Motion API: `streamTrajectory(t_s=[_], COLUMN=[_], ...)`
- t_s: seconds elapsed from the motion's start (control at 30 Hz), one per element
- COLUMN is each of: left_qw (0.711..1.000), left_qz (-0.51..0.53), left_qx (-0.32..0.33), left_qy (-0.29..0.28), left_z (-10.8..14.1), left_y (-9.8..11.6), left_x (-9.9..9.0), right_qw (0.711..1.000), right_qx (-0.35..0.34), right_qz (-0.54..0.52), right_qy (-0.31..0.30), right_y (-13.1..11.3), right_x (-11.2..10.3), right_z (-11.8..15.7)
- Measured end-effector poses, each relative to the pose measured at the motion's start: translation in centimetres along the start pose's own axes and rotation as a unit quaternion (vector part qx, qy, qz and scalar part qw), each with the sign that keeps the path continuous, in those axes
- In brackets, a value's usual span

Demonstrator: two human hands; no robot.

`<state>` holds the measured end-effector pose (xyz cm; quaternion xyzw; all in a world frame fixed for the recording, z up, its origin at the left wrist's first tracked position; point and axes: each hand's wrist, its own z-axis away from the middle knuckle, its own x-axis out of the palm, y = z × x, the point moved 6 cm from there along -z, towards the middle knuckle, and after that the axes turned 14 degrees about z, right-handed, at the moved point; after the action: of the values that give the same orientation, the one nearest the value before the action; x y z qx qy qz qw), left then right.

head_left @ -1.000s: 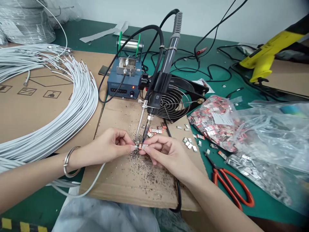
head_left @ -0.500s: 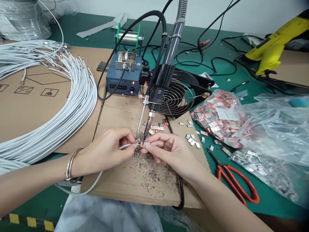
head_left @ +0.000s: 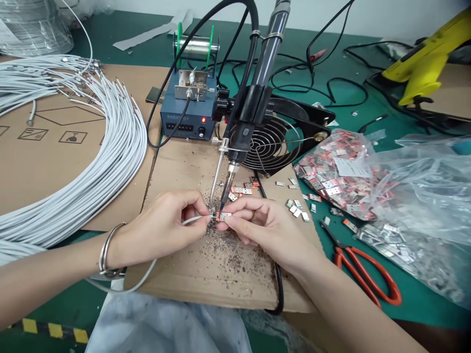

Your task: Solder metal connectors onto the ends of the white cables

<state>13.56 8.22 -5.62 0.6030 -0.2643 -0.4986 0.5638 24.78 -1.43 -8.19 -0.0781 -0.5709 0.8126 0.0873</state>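
Plug (head_left: 225, 214), one, small, orange and silver: directly below the soldering iron (head_left: 242, 142), contact with its tip too small to confirm. Right hand (head_left: 270, 225), one: thumb and fingers pinching the plug, just right of the iron's tip. Left hand (head_left: 169, 215), one: fingers closed on the pale cable (head_left: 193, 220), its end meeting the plug left of the tip. Feed tube (head_left: 218, 174), one, metal: slanting down just left of the iron. Likely faults: a tremor in either hand could part cable and plug or set the join crooked; long heating could soften the orange part; a slipped pinch could bring a fingertip against the hot tip. Dark crumbs (head_left: 245, 267), many, strewn on the cardboard (head_left: 176, 289) below the iron: could cling to the join if the plug dips. Spare plugs (head_left: 243, 190), several, right of the iron's lower end: could scatter under a stray knuckle.
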Motion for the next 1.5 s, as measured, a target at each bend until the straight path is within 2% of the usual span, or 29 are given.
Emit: streamTrajectory(t_s=[0.43, 0.77, 1.0, 1.5], left_qw=[0.998, 0.999, 1.000, 0.999], left_qz=[0.065, 0.021, 0.007, 0.044], left_qx=[-0.018, -0.032, -0.025, -0.028], left_qy=[-0.002, -0.011, -0.007, -0.007], left_z=[0.08, -0.31, -0.13, 0.15], left_y=[0.01, -0.24, -0.29, -0.10], left_x=[0.26, 0.31, 0.23, 0.25], right_qw=[1.000, 0.999, 1.000, 1.000], right_qx=[-0.005, 0.002, -0.003, -0.006], right_qz=[-0.007, 0.048, 0.018, 0.026], right_qy=[-0.004, 0.012, -0.002, -0.014], right_y=[-0.05, -0.24, -0.28, 0.11], right_x=[-0.07, -0.04, 0.06, -0.21], right_z=[0.04, 0.17, 0.16, 0.30])
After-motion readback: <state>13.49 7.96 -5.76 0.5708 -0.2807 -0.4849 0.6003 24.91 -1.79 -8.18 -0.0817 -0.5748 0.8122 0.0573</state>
